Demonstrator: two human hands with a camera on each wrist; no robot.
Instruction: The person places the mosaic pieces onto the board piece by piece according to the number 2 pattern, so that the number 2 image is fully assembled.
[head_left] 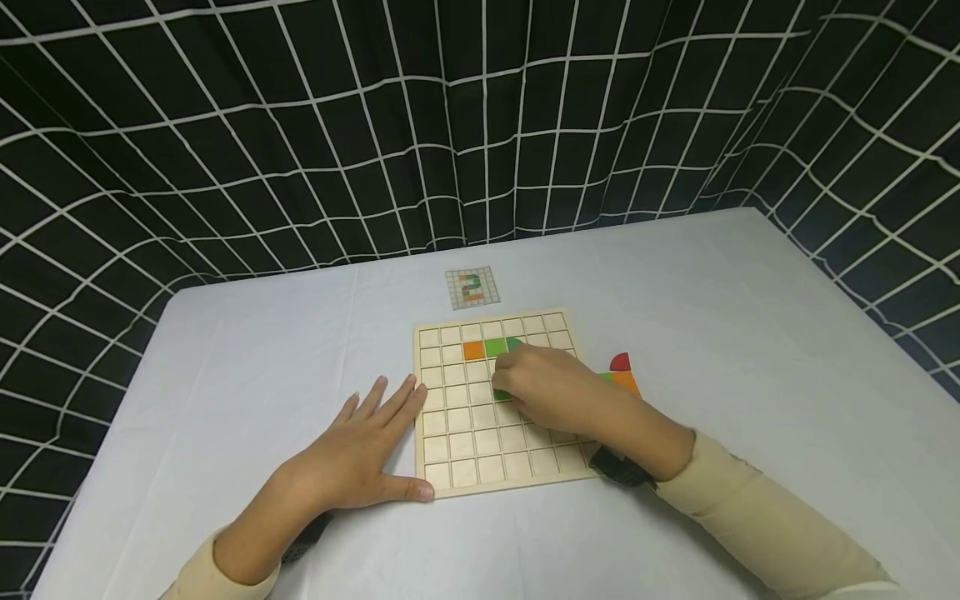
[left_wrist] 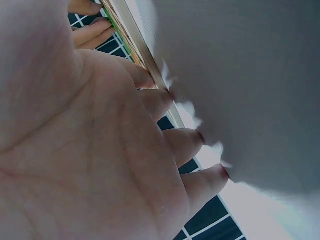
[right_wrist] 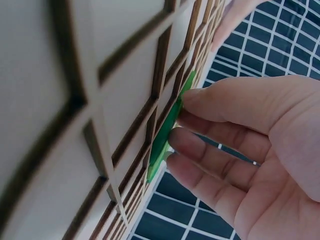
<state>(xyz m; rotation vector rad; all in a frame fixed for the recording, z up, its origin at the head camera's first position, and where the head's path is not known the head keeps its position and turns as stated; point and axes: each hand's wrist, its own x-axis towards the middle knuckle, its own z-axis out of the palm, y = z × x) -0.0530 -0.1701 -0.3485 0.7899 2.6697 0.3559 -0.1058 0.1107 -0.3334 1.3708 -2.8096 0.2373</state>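
Observation:
A wooden grid board lies on the white table. My left hand rests at its left side, fingers spread, with the thumb on the near left corner and fingertips along the edge. Over the board's middle, my right hand bends its fingers down and pinches a green tile close against the grid. Part of that green shows below the fingers in the head view. In the upper rows sit an orange square tile, a light green square tile and a darker green rounded tile, partly covered by the right hand.
Beyond the board lies a small pattern card with a gridded picture in orange and green. To the right of the board are a red quarter-round tile and an orange tile, partly behind the right forearm. A black gridded curtain hangs behind.

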